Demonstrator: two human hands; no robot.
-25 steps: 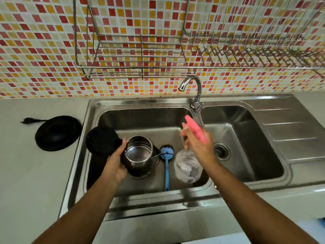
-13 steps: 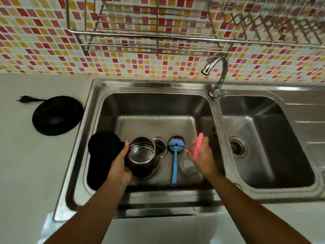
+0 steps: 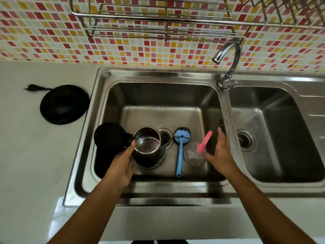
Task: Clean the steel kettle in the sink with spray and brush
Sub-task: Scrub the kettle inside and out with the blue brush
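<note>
The steel kettle [image 3: 149, 147] stands upright in the left sink basin [image 3: 158, 95], its black lid [image 3: 110, 136] flipped open to the left. My left hand [image 3: 123, 162] grips it at the handle side, thumb on the rim. A blue long-handled brush [image 3: 181, 152] lies on the basin floor just right of the kettle. Right of the brush stands a clear spray bottle [image 3: 192, 154] with a pink trigger head [image 3: 204, 141]. My right hand [image 3: 219, 152] is beside the bottle with straight fingers, the thumb close to it; I cannot tell whether it touches.
The kettle's black base [image 3: 64, 103] with its plug lies on the white counter to the left. A faucet [image 3: 228, 57] arches over the divider between the basins. The right basin [image 3: 274, 138] has a drain. A wire dish rack [image 3: 167, 20] hangs on the tiled wall.
My right hand has lowered the spray bottle onto the basin floor and opened beside it. The left hand has stayed on the kettle. The camera has moved closer and left.
</note>
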